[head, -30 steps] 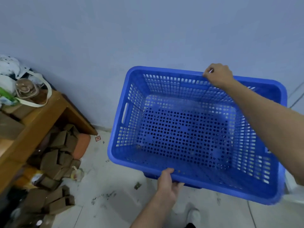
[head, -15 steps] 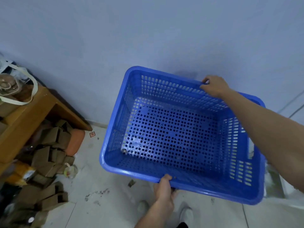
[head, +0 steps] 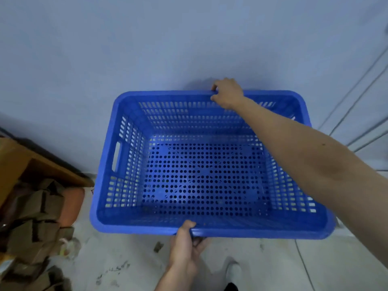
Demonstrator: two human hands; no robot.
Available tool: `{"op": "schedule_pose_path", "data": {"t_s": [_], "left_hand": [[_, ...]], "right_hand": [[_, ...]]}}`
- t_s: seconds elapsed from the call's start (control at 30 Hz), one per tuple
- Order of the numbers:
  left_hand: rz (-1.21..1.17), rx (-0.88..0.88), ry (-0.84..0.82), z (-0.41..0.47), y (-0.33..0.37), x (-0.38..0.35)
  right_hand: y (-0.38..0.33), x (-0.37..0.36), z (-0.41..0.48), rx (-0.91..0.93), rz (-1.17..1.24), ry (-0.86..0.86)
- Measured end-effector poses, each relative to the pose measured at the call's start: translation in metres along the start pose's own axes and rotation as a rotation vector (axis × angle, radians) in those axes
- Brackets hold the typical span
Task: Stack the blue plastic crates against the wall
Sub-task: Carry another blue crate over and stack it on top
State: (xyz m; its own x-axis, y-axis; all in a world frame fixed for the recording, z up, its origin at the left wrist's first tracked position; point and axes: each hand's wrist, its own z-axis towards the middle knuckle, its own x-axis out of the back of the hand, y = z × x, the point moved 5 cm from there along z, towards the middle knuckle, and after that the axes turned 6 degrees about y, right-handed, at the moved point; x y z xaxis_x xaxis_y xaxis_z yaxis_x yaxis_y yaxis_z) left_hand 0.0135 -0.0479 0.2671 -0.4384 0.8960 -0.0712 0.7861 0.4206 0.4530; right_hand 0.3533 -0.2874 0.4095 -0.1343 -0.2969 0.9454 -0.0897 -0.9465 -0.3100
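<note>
A blue plastic crate [head: 130,219] with perforated walls and floor fills the middle of the view, held level and open side up, its far long side close to the pale wall [head: 147,49]. My right hand [head: 227,93] grips the far rim, with the forearm crossing over the crate from the right. My left hand [head: 185,246] grips the near rim from below, thumb on top. The crate is empty. What lies beneath it is hidden, and no other crate is in view.
A wooden table [head: 19,162] stands at the left, with several cardboard pieces [head: 35,219] and an orange object [head: 71,204] piled under it. The dirty tiled floor [head: 126,267] shows in front, with my shoe [head: 233,271]. Cables [head: 357,97] run along the wall at the right.
The crate has swung level and square to the wall, moving forward and down. Both hands have kept their grips on the rims. The table's top has slid out of view.
</note>
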Motion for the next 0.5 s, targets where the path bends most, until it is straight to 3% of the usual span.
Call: {"op": "schedule_pose_path", "data": {"t_s": [0.2, 0.5], "left_hand": [[-0.059, 0.06, 0.033, 0.001, 0.001, 0.001], [-0.042, 0.077, 0.073, 0.009, -0.006, 0.003]], "right_hand": [[-0.004, -0.016, 0.008, 0.047, -0.082, 0.046], [0.008, -0.039, -0.002, -0.052, -0.09, -0.023]]}}
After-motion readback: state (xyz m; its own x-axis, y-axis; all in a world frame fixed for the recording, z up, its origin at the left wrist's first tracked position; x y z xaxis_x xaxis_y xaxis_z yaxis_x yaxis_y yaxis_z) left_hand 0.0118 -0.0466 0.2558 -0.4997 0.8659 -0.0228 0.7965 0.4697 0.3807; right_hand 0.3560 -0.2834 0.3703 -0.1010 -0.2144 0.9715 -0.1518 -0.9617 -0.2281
